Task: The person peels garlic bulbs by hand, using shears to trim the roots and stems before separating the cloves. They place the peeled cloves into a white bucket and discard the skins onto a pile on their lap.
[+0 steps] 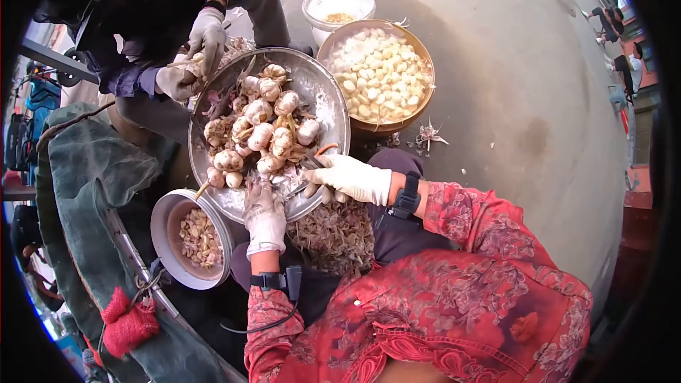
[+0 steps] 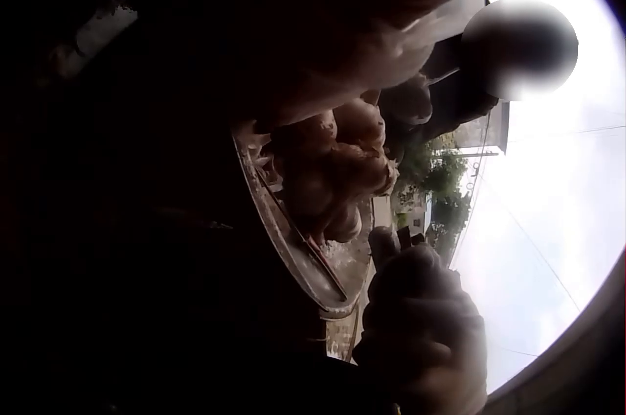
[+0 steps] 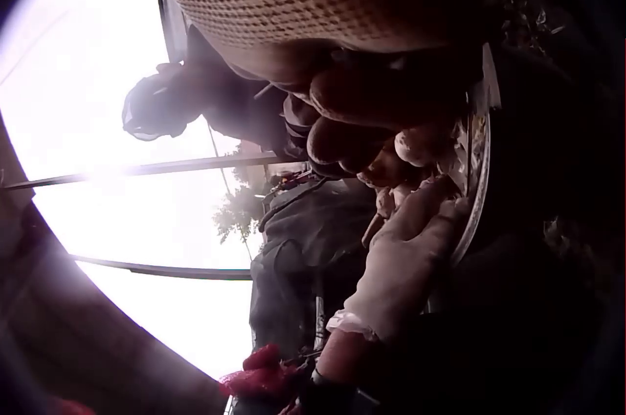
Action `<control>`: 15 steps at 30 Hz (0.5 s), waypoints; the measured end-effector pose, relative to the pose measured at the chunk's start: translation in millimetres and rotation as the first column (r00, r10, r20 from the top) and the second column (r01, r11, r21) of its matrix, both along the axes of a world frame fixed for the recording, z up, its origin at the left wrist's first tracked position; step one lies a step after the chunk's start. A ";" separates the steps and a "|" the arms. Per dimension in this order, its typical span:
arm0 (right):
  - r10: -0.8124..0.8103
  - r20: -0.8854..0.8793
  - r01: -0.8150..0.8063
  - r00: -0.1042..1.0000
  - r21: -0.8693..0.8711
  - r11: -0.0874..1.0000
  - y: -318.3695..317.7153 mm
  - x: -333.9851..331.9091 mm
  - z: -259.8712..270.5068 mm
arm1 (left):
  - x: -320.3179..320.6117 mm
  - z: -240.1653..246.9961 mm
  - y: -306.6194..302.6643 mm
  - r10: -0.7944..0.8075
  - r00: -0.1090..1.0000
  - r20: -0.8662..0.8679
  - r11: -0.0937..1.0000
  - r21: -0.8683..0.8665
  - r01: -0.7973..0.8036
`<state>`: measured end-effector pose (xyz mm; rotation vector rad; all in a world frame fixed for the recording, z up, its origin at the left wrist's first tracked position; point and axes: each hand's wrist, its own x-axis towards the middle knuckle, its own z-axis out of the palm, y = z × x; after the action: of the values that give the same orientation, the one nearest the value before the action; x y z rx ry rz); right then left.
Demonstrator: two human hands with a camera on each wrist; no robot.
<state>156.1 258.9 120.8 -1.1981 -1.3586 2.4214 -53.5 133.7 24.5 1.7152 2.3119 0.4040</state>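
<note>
A wide metal basin tilts in front of me, heaped with garlic bulbs and loose skins. My gloved left hand reaches over its near rim, fingers extended down among the skins; its fingertips are partly buried. In the right wrist view, the same left hand lies against the basin's inside below the bulbs. My gloved right hand grips a metal tool with an orange handle at the basin's right rim; the glove hides most of the tool. Its fist appears dark in the left wrist view.
A brown bowl of peeled cloves and a white bucket stand beyond the basin. To the left, another bucket holds unpeeled cloves. Skins pile below the basin. Another person's gloved hands work at the far left rim.
</note>
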 end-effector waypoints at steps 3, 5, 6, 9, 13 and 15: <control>-0.048 0.032 0.050 0.998 -0.069 0.996 -6.7 4.9 -11.6 | 2.7 7.6 11.8 0.083 0.994 0.068 0.994 -0.080 -0.078; -0.072 0.047 0.077 0.996 -0.105 0.992 -9.6 9.3 -17.5 | -3.8 -5.4 4.6 0.005 1.000 -0.004 1.000 -0.005 -0.005; -0.101 0.031 0.103 0.994 -0.084 0.991 -11.5 10.2 -19.2 | -2.9 -1.3 4.3 0.049 0.998 0.026 0.994 -0.098 -0.046; -0.135 0.056 0.139 0.989 -0.077 0.987 -11.5 10.1 -15.3 | 1.5 2.0 -9.7 0.161 0.962 0.219 0.977 0.104 -0.187; -0.133 0.064 0.137 0.989 -0.076 0.988 -15.7 10.8 -17.7 | 10.5 23.1 -13.8 0.293 0.235 0.927 0.848 -0.138 -0.512; -0.099 0.065 0.102 0.993 -0.041 0.994 -21.8 10.5 -15.6 | 17.6 36.5 -21.8 0.293 0.142 0.945 0.824 -0.175 -0.539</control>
<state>166.6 237.1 105.1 -1.3309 -1.2352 2.3748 -35.9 111.9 60.9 0.3680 1.6521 1.3933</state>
